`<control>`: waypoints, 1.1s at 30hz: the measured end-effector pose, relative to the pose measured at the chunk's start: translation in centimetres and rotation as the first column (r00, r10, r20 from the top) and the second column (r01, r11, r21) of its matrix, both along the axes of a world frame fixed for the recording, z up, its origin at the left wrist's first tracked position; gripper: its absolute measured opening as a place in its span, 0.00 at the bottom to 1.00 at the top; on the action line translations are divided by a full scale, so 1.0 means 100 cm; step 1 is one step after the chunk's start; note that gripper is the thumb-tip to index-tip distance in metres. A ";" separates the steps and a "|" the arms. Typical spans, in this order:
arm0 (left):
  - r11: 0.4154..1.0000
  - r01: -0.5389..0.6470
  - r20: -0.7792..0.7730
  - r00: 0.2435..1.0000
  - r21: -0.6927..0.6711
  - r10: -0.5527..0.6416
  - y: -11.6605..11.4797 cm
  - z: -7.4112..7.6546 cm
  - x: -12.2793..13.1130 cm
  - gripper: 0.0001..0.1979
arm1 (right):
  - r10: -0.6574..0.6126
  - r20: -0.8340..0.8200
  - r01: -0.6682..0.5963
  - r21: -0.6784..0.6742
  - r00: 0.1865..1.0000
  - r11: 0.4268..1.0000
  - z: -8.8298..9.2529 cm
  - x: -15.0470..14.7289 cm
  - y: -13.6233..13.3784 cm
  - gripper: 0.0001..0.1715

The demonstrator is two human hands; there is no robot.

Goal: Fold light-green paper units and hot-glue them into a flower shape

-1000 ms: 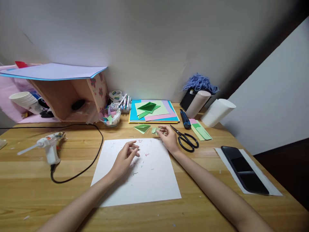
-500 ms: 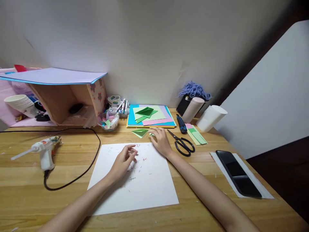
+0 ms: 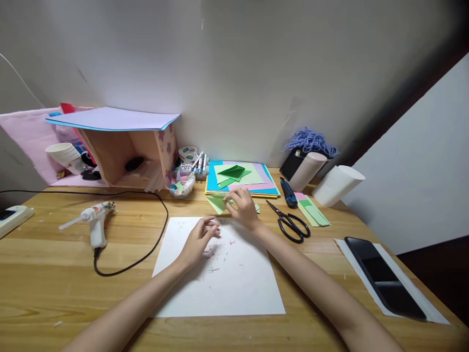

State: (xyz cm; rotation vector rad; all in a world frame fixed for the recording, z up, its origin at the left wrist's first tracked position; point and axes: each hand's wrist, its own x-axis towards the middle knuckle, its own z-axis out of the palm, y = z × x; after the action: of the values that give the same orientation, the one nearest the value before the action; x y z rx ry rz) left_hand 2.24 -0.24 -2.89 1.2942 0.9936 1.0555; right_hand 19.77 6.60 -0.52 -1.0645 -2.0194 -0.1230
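Sliding leftward from the small scraps it was touching a second ago, the right hand (image 3: 245,209) is now settling its bent fingers on the right end of the light green folded paper triangle (image 3: 217,202); whether it is pinching or only pressing, I cannot tell. That triangle is lying just beyond the far edge of the white paper sheet (image 3: 234,288), its long axis running left to right, extending leftward from the right hand. The left hand (image 3: 198,240) is resting loosely curled on the sheet, gripping nothing visible, slightly farther from the triangle.

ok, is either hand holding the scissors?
No, the scissors lie untouched on the table, apart from the right hand, which touches a green paper piece.
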 end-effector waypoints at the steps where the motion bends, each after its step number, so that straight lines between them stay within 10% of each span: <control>1: 1.000 -0.005 0.041 0.999 -0.010 0.005 0.001 0.001 -0.001 0.21 | 0.068 -0.002 -0.068 0.004 0.998 0.998 0.001 -0.001 -0.009 0.04; 5: 0.998 -0.018 0.081 0.996 -0.056 0.023 0.003 0.007 -0.005 0.20 | 0.268 -0.058 -0.273 -0.102 0.962 0.957 -0.004 -0.008 -0.044 0.05; 10: 0.989 -0.009 0.024 1.000 -0.148 0.013 0.003 0.006 -0.007 0.18 | 0.176 -0.344 -0.317 -0.415 0.922 0.853 -0.017 -0.008 -0.067 0.16; 19: 0.970 -0.042 0.020 0.999 -0.239 0.048 0.006 0.007 -0.011 0.18 | 0.376 -0.291 -0.472 -0.442 0.880 0.762 -0.025 0.007 -0.060 0.24; 33: 0.937 0.114 0.038 0.993 -0.331 -0.108 0.004 0.014 -0.010 0.19 | -0.031 -0.643 -0.497 -0.619 0.765 0.608 -0.027 0.003 -0.055 0.07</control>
State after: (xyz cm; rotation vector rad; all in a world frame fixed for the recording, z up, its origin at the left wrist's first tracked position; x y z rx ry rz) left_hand 1.25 0.20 -1.49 1.0460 1.0223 0.7721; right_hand 20.11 1.13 -3.24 -1.0839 -1.5588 1.2159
